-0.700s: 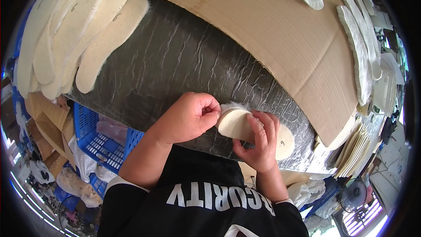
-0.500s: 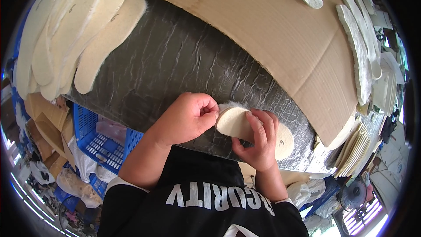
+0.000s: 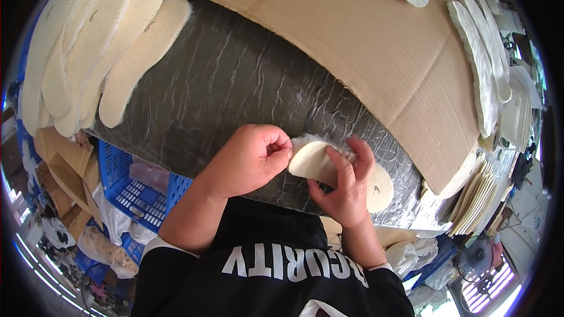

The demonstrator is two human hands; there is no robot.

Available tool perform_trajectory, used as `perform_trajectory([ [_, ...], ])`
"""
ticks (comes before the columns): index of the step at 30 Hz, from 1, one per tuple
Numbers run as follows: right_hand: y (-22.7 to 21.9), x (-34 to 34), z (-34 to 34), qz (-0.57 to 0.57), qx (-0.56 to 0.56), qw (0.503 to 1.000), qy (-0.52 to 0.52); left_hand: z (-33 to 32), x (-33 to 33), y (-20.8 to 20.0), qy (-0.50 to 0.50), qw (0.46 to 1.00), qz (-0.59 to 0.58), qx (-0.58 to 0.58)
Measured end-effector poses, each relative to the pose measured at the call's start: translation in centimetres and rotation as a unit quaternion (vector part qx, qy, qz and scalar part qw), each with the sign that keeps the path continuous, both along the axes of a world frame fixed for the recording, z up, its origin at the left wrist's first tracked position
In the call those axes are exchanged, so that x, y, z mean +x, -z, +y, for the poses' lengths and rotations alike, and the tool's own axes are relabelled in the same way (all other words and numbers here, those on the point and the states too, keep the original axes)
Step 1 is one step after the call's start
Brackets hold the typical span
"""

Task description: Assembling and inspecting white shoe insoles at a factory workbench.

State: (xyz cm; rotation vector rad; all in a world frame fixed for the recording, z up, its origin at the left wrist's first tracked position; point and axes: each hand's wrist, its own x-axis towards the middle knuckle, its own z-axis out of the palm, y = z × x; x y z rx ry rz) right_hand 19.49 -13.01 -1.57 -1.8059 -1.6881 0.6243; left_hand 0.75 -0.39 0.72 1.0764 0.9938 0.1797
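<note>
A cream insole (image 3: pixel 306 161) with a fluffy white edge lies at the table's near edge, between my two hands. My left hand (image 3: pixel 249 161) is closed, its thumb and forefinger pinching the insole's left end. Across the middle of the insole, my right hand (image 3: pixel 348 191) grips it, thumb at the near side and a fingertip pressing on top; another finger is raised. The insole's right end (image 3: pixel 380 191), with a small pen mark, sticks out beyond that hand. A second layer seems to lie under the left end, partly hidden.
Several cream insoles (image 3: pixel 141 61) lie overlapped at the far left of the dark table (image 3: pixel 235 76). A cardboard sheet (image 3: pixel 352 41) covers the far side, with fluffy insoles (image 3: pixel 476 70) along its right. A stack of insoles (image 3: pixel 473 196) stands right; a blue crate (image 3: pixel 138 191) sits below left.
My right hand has slid slightly left along the insole, and one of its fingers has lifted. My left hand keeps its pinch in nearly the same place.
</note>
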Motion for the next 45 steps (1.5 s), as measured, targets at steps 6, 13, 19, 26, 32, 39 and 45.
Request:
perform_trajectory([
  [6,-2.3,1.1,3.4,0.027,-0.040,0.998,-0.039,-0.5,0.1,-0.4,0.005,0.996,0.003,0.093],
  [13,-2.7,1.4,7.2,0.088,-0.094,0.986,-0.111,-0.5,0.7,-1.5,0.010,0.990,0.049,0.129],
  [19,-1.5,1.5,7.6,0.162,-0.120,0.971,-0.132,-0.5,0.7,-1.7,-0.001,0.990,0.046,0.130],
  [26,-1.4,1.2,7.7,0.291,-0.114,0.948,-0.065,-1.3,-0.3,0.7,-0.020,0.972,-0.041,0.229],
  [32,-1.5,1.7,7.3,0.229,-0.097,0.964,-0.091,-2.8,0.3,1.6,-0.059,0.996,-0.010,0.067],
  [39,-2.6,4.9,5.1,0.153,-0.219,0.958,-0.109,-3.1,-2.8,2.3,-0.080,0.989,-0.072,0.103],
  [45,-3.3,4.6,4.1,0.157,-0.209,0.961,-0.091,-3.7,-2.9,2.4,-0.116,0.982,-0.074,0.130],
])
